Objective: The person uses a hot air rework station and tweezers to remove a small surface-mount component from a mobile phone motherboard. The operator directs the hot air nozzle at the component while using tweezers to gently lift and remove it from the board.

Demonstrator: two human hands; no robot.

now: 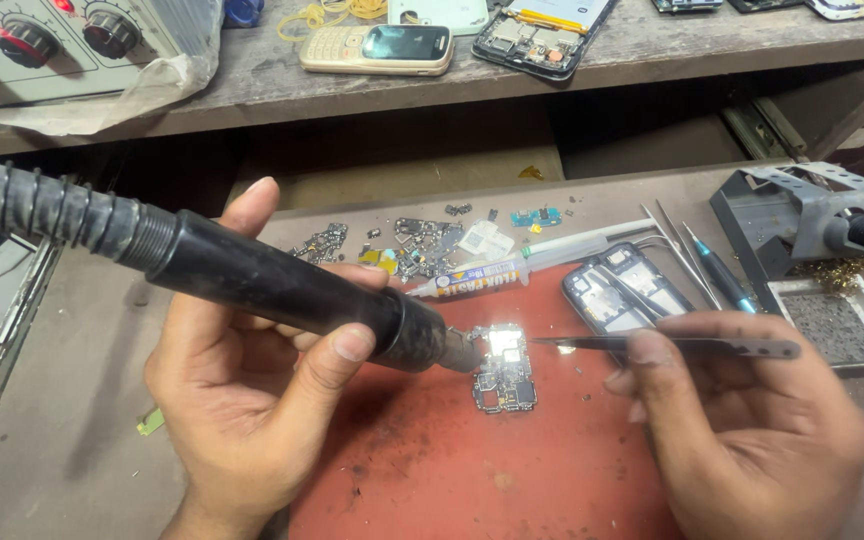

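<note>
My left hand (pixel 242 400) grips a black hot-air wand (pixel 282 290) with a ribbed hose; its metal nozzle points at a small phone circuit board (pixel 504 372) lying on a red mat (pixel 472 470). The board's top chip shines bright under the nozzle. My right hand (pixel 752 430) pinches thin metal tweezers (pixel 672 346), whose tip reaches left to just beside the bright chip.
A flux syringe (pixel 522 265), a phone frame (pixel 617 290), spare tweezers and a screwdriver (pixel 717 272) lie behind the mat. A soldering iron stand (pixel 812 220) with tray sits at right. Small parts (pixel 412 245) are scattered behind. The shelf above holds a phone (pixel 382 48) and a rework station (pixel 52 45).
</note>
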